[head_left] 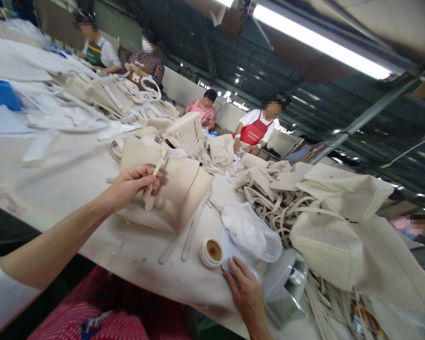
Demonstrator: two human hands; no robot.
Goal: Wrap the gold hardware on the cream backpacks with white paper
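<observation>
A cream leather bag (179, 189) lies on the table in front of me, its straps trailing toward the near edge. My left hand (132, 184) is closed in a pinch on a narrow strap tab (155, 177) at the bag's front. My right hand (246, 290) lies flat with fingers spread on a white cloth (250, 231) near the table's front edge. A small white jar (211, 251) with brown paste inside stands just left of that hand.
Heaps of cream bags and straps (326, 212) fill the right side and the far left (106, 94). A grey metal tool (286, 288) sits right of my right hand. Several other people sit along the table's far side. White sheets (38, 66) lie at the far left.
</observation>
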